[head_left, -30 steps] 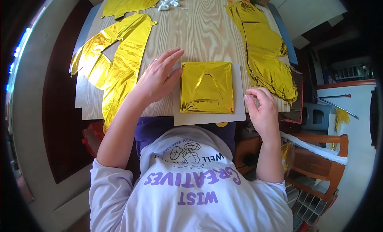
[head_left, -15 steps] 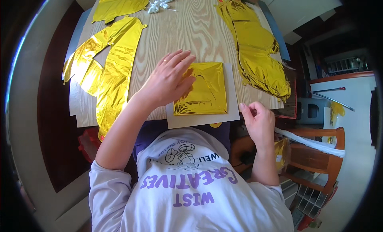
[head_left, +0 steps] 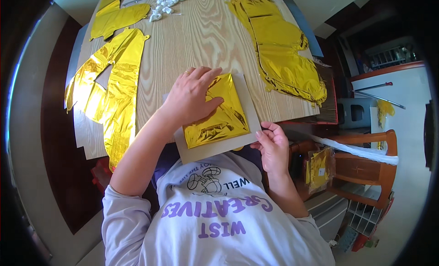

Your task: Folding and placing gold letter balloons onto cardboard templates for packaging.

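Note:
A square of folded gold foil point(head_left: 231, 117), seemingly a flattened balloon, lies on a pale grey card point(head_left: 247, 101) at the table's near edge. Across the foil's left side rests my left hand point(head_left: 194, 94), fingers stretched out and palm down. My right hand point(head_left: 274, 149) pinches the card's near right corner between thumb and fingers. The card sits tilted, its near edge reaching past the tabletop toward my shirt. Part of the foil and the card's left side are hidden beneath my left hand.
Flat gold foil balloons lie on the wooden table point(head_left: 183, 42): one at left point(head_left: 121, 83), one at far left point(head_left: 119, 19), one at right point(head_left: 286, 55). Small white rolls point(head_left: 167, 3) cluster at the back. A wooden chair point(head_left: 361, 174) holding a gold package point(head_left: 318, 167) stands at right.
The card and folded foil have turned and shifted left and toward me. My right hand has moved left and taken hold of the card's corner. My left hand stays on the foil.

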{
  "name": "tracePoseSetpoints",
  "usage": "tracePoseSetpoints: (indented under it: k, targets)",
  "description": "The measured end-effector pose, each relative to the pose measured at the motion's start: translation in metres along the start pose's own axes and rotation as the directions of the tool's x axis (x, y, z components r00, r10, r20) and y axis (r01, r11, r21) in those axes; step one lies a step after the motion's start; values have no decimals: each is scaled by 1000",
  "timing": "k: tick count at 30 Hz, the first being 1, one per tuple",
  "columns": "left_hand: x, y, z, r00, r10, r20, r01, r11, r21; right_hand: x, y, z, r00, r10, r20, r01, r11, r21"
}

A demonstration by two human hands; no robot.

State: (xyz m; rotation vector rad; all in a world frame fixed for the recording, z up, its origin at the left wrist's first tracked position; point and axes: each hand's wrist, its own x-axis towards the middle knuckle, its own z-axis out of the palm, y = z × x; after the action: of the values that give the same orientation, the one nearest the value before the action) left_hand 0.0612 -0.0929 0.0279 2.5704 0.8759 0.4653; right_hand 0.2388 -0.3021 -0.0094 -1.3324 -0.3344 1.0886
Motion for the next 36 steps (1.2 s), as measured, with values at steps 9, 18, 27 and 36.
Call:
tracePoseSetpoints:
  k: [9,18,27,36]
  targets:
    - [29,-13,-28,905,-219,364,322,913,-252,-7,-3,6,1000,-11,11,12,996,-86]
    - [34,-9,-26,847,-263,461,428,853,-300,-10,8,7,988,98,120,-103,994,40]
    - [28,-10,-24,845,-270,461,446,832,-330,-6,-7,10,968,148,202,-106,973,-205]
    - [21,-2,-36,822,-331,463,509,792,-338,-10,-12,23,987,31,160,15,960,-278]
